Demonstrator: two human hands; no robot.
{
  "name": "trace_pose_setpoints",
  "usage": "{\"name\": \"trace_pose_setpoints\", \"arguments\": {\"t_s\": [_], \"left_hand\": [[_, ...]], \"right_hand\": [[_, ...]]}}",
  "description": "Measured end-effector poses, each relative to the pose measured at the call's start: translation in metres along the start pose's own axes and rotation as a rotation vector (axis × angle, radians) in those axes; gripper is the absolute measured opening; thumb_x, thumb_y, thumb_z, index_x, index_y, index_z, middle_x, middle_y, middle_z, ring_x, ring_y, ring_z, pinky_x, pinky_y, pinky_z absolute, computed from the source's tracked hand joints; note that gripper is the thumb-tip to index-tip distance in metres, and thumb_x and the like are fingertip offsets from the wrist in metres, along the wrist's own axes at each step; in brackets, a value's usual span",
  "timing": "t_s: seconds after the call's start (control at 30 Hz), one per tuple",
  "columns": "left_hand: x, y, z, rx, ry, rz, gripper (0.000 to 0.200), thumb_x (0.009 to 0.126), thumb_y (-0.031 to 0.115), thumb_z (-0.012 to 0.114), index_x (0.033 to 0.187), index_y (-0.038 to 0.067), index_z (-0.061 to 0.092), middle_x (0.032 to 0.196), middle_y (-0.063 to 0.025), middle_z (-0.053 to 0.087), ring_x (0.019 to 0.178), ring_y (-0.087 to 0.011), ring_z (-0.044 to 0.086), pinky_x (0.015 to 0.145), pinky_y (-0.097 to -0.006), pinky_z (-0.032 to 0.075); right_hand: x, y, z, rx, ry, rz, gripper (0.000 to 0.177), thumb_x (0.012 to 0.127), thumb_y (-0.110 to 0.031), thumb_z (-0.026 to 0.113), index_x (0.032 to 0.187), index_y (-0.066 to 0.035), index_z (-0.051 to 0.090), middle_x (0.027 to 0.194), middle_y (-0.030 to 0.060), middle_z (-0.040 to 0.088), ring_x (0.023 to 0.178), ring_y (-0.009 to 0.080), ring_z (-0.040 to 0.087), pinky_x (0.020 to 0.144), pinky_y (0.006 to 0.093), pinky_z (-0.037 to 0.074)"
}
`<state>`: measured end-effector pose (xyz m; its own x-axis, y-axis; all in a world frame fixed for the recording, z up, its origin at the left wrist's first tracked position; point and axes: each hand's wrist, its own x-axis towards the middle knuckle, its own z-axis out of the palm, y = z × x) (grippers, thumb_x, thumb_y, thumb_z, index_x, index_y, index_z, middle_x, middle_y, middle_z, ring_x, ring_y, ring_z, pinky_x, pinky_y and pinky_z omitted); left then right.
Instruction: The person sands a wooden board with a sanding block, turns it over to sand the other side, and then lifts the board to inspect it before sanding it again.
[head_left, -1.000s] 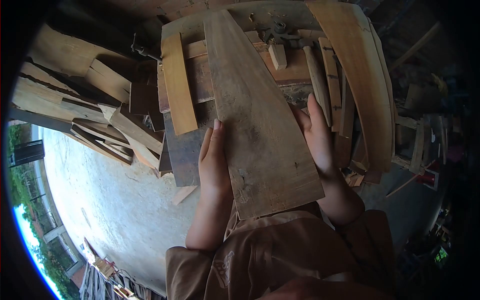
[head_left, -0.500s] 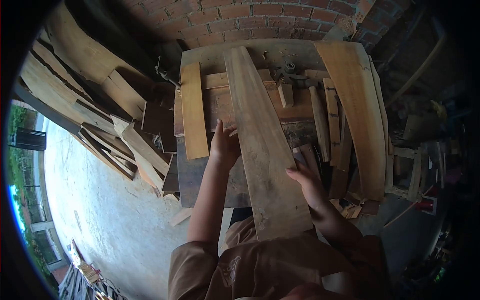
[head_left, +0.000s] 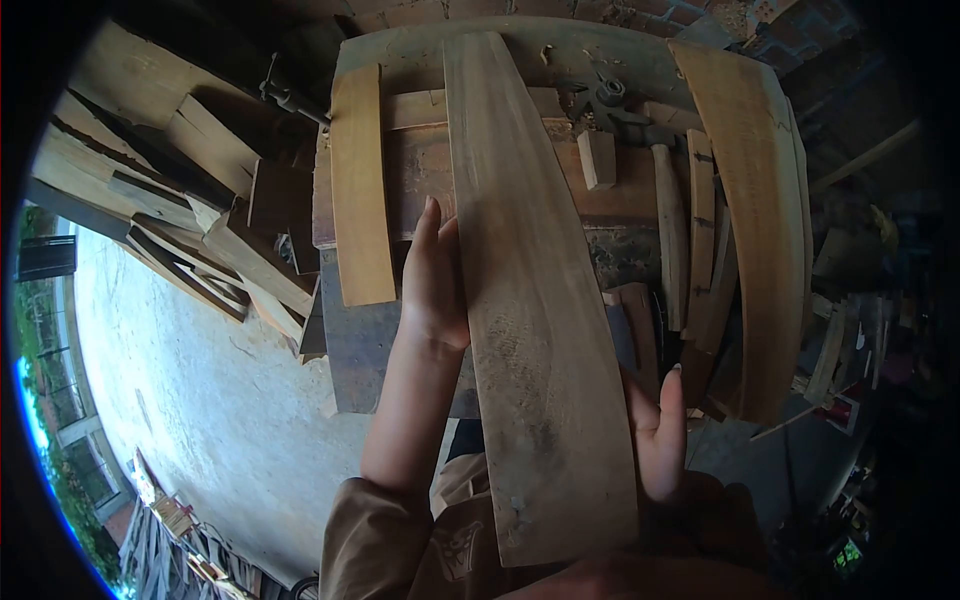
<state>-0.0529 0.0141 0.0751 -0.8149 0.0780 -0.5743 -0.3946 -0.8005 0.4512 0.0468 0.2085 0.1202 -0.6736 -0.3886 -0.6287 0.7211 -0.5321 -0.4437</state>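
A long wooden board (head_left: 540, 330), narrower at its far end and stained dark toward the near end, lies lengthwise before me. My left hand (head_left: 435, 285) supports its left edge, thumb raised beside it and the other fingers partly hidden underneath. On the opposite edge, lower down, my right hand (head_left: 662, 440) holds the board from beneath; its thumb points up, clear of the top face. The board's near end reaches my shirt. Beneath its far part is a workbench (head_left: 350, 345), where a lighter plank (head_left: 362, 190) rests left of the board.
Right on the bench lie a wide curved plank (head_left: 745, 210), a wooden handle (head_left: 670, 235), a small wood block (head_left: 597, 160) and a notched strip (head_left: 701, 210). A clamp (head_left: 288, 98) juts from the left side. Stacked offcuts (head_left: 250, 255) stand left, above the concrete floor (head_left: 200, 400).
The board appears larger and its near end sits lower in view. My right thumb has come off the board's top face and now points up beside the edge. The view has shifted.
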Motion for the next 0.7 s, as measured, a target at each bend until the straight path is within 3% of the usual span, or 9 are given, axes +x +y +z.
{"name": "trace_pose_setpoints", "arguments": {"t_s": [0.1, 0.17, 0.27, 0.37, 0.4, 0.47, 0.57, 0.63, 0.7], "left_hand": [[-0.003, 0.001, 0.003, 0.012, 0.029, -0.019, 0.066, 0.092, 0.048, 0.019, 0.129, -0.005, 0.031, 0.122, -0.0201, 0.046, 0.114, -0.0279, 0.047, 0.095, -0.0392, 0.039], [-0.003, 0.0, 0.002, 0.014, 0.04, -0.023, 0.066, 0.092, 0.048, 0.02, 0.129, -0.005, 0.031, 0.122, -0.0203, 0.046, 0.113, -0.0278, 0.047, 0.095, -0.039, 0.039], [-0.002, -0.001, 0.001, 0.049, 0.054, -0.011, 0.067, 0.092, 0.049, 0.02, 0.129, -0.005, 0.032, 0.121, -0.0203, 0.046, 0.113, -0.0277, 0.048, 0.095, -0.0386, 0.038], [-0.001, -0.003, -0.004, -0.047, -0.006, -0.022, 0.061, 0.093, 0.044, 0.026, 0.127, -0.005, 0.035, 0.118, -0.0193, 0.049, 0.109, -0.0261, 0.051, 0.093, -0.0364, 0.041], [0.001, -0.004, -0.003, -0.003, 0.058, -0.009, 0.055, 0.093, 0.039, 0.03, 0.124, -0.006, 0.038, 0.115, -0.018, 0.051, 0.105, -0.0244, 0.053, 0.09, -0.0343, 0.042], [0.001, -0.007, -0.001, 0.04, 0.112, 0.009, 0.05, 0.094, 0.035, 0.035, 0.121, -0.006, 0.041, 0.111, -0.0167, 0.054, 0.101, -0.0226, 0.055, 0.088, -0.0321, 0.044], [-0.002, -0.014, 0.004, 0.335, 0.22, 0.131, 0.041, 0.093, 0.027, 0.042, 0.113, -0.008, 0.047, 0.102, -0.013, 0.058, 0.093, -0.0175, 0.058, 0.082, -0.0278, 0.046], [-0.001, -0.023, 0.005, 0.394, 0.288, 0.202, 0.039, 0.093, 0.028, 0.045, 0.108, -0.008, 0.05, 0.096, -0.0105, 0.059, 0.087, -0.0141, 0.057, 0.078, -0.0257, 0.045], [0.003, -0.035, -0.001, 0.477, 0.286, 0.345, 0.04, 0.092, 0.03, 0.047, 0.106, -0.006, 0.053, 0.093, -0.0067, 0.06, 0.083, -0.0097, 0.055, 0.077, -0.0222, 0.042]], "right_hand": [[-0.004, 0.004, 0.005, 0.184, 0.066, 0.026, 0.078, 0.088, -0.06, 0.007, 0.136, -0.001, 0.025, 0.137, 0.0119, 0.035, 0.125, 0.0215, 0.034, 0.105, 0.0373, 0.023], [-0.004, 0.007, 0.003, 0.349, -0.077, -0.05, 0.078, 0.088, -0.06, 0.009, 0.135, -0.001, 0.028, 0.135, 0.0117, 0.038, 0.124, 0.0212, 0.035, 0.104, 0.0371, 0.023], [-0.003, 0.008, -0.009, 0.197, -0.066, -0.027, 0.077, 0.089, -0.06, 0.01, 0.134, -0.001, 0.031, 0.133, 0.0109, 0.041, 0.122, 0.0206, 0.037, 0.103, 0.0362, 0.024], [-0.005, 0.006, 0.004, 0.282, 0.021, -0.017, 0.076, 0.089, -0.06, 0.012, 0.133, -0.002, 0.034, 0.131, 0.0101, 0.043, 0.12, 0.0195, 0.038, 0.103, 0.0346, 0.025], [-0.004, 0.006, 0.004, 0.281, 0.016, -0.022, 0.076, 0.089, -0.06, 0.012, 0.133, -0.002, 0.034, 0.131, 0.0101, 0.043, 0.12, 0.0195, 0.038, 0.103, 0.0346, 0.025], [-0.002, 0.008, 0.0, 0.061, 0.084, -0.049, 0.076, 0.089, -0.06, 0.013, 0.133, -0.002, 0.034, 0.132, 0.0093, 0.042, 0.12, 0.0189, 0.039, 0.102, 0.0329, 0.025], [0.001, 0.003, -0.003, -0.069, 0.12, -0.062, 0.076, 0.089, -0.061, 0.013, 0.132, -0.002, 0.034, 0.131, 0.0085, 0.043, 0.12, 0.0185, 0.039, 0.102, 0.0319, 0.026], [0.004, -0.007, -0.016, -0.063, 0.009, -0.098, 0.071, 0.091, -0.056, 0.018, 0.132, -0.001, 0.034, 0.13, 0.0089, 0.043, 0.12, 0.0169, 0.038, 0.102, 0.0311, 0.026], [0.013, -0.02, -0.04, -0.721, -0.119, -0.259, 0.067, 0.092, -0.052, 0.027, 0.133, 0.001, 0.03, 0.128, 0.0108, 0.042, 0.12, 0.0177, 0.037, 0.102, 0.0315, 0.023]]}}
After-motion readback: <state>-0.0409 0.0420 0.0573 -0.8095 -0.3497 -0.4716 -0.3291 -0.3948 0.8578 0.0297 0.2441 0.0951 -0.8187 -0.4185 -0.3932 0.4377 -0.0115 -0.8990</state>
